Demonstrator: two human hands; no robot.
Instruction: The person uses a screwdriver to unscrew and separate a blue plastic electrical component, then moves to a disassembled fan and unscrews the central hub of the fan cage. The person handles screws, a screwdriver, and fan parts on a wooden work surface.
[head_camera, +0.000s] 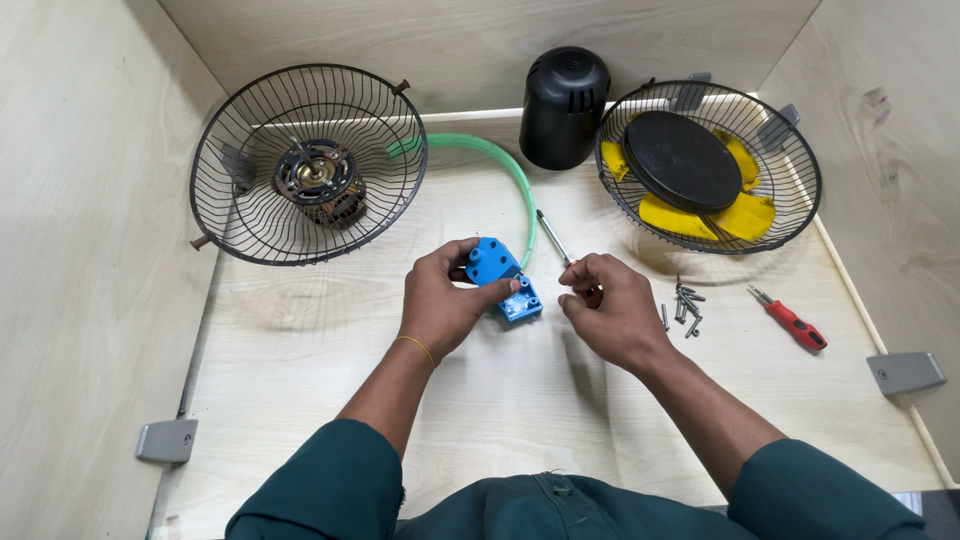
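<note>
Left hand (445, 305) clamped on blue plastic housing (503, 278); right hand (610, 305) pinching screwdriver (556, 240). Best to steady housing on tabletop (520, 400), keep shaft square.

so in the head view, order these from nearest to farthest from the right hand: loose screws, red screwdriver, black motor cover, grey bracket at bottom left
Measured from the right hand:
1. Loose screws, just to its right on the table.
2. Red screwdriver, farther right, past the screws.
3. Black motor cover, at the back against the wall.
4. Grey bracket, far off at the bottom left corner.
</note>
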